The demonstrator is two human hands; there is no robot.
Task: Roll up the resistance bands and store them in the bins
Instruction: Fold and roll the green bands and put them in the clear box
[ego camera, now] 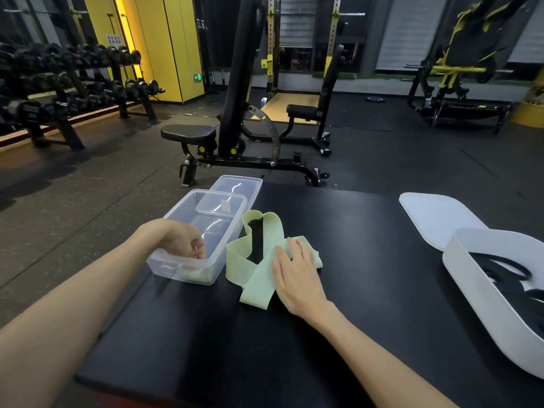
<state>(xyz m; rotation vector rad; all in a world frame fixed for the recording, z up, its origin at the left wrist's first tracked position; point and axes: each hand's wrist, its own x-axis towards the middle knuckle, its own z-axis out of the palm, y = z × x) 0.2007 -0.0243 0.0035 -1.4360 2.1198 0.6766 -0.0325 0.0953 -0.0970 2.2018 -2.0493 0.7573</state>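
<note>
Probably partway: left hand [182, 241] curled inside clear rectangular plastic bin [219, 260], grip unclear; right hand [294, 269] flat, ungripping, on unrolled pale-green elastic band [240, 260].

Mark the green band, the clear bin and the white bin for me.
green band [255, 290]: head view, lower flat end.
clear bin [178, 206]: head view, far left rim.
white bin [477, 295]: head view, near outer wall.

Two bins [182, 272] [482, 287], two lids [238, 184] [432, 219], one loose green band [253, 278]
</note>
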